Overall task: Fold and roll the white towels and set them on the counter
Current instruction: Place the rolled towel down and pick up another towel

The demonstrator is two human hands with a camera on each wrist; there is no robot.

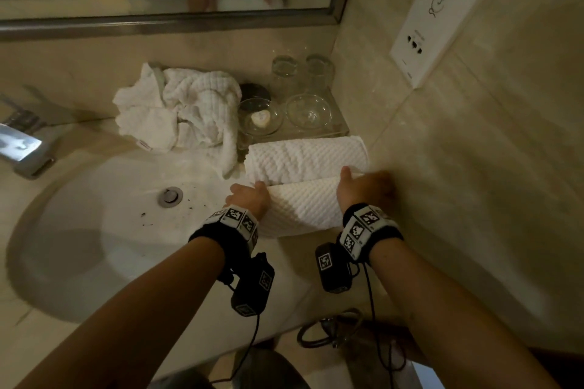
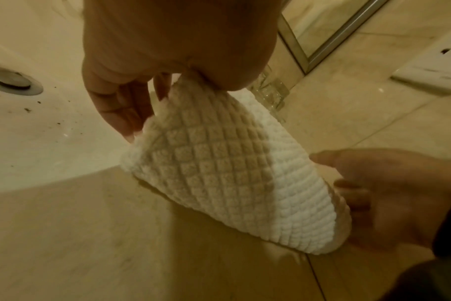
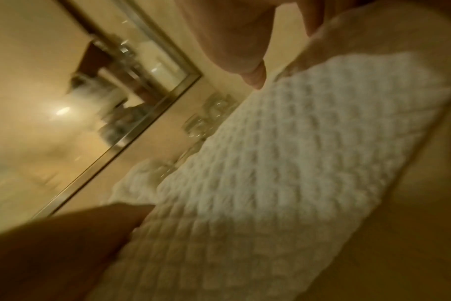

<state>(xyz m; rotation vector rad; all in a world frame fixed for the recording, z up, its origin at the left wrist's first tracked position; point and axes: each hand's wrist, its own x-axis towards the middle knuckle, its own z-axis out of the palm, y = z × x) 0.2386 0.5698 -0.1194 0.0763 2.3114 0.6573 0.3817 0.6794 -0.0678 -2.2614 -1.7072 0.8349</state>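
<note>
A rolled white waffle towel (image 1: 303, 207) (image 2: 232, 173) (image 3: 283, 163) is held between my two hands, just right of the sink and low over the counter. My left hand (image 1: 248, 196) (image 2: 147, 91) pinches its left end, thumb on top and fingers against the end. My right hand (image 1: 363, 186) (image 2: 373, 193) cups the right end, thumb over the top. A second rolled towel (image 1: 306, 156) lies on the counter directly behind it. Crumpled white towels (image 1: 180, 110) are heaped at the back by the mirror.
Behind the rolls, a clear tray (image 1: 339, 128) holds two tumblers (image 1: 284, 71) and two glass bowls, one with soap (image 1: 259, 118). The sink basin (image 1: 94, 215) and faucet (image 1: 22, 139) lie left. The tiled wall with a socket panel (image 1: 436, 16) is close on the right.
</note>
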